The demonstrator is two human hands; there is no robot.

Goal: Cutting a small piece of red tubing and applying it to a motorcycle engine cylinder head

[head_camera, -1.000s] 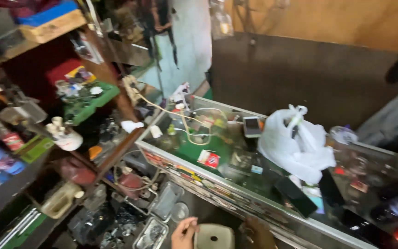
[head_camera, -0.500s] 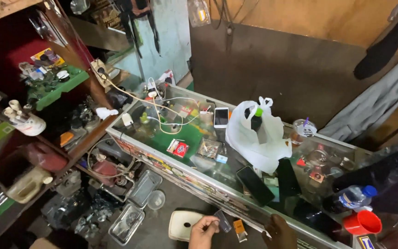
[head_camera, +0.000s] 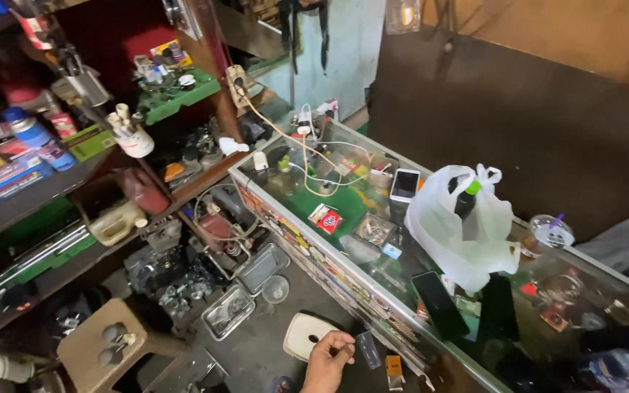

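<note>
since the earlier frame the hand (head_camera: 327,362) is seen shifted right along the bottom edge, w/ the small white stool (head_camera: 307,335) now just left of it, & the glass counter (head_camera: 373,302) is seen from further left, more of the shelves (head_camera: 74,175) being shown.

head view: one hand is seen at bottom centre, reaching up from the lower edge; which hand it is cannot be told for sure, prob. the left. fingers (head_camera: 341,342) are curled lightly, thumb & forefinger pinched on a small clear plastic cup (head_camera: 368,349), held just beside the counter's front edge, above the floor. no other hand is shown.

on the counter top a white plastic bag (head_camera: 460,225) w/ a green-capped bottle inside is set near the middle; a white phone (head_camera: 405,185) is propped just left of it, a dark phone (head_camera: 439,295) is laid flat below it. a red packet (head_camera: 327,218) is laid on the green part, w/ white cables (head_camera: 307,164) looped behind. a lidded clear cup (head_camera: 551,231) is stood right of the bag. a wooden stool (head_camera: 103,346) is placed at lower left, metal trays (head_camera: 245,291) btwn it & the counter.
</note>
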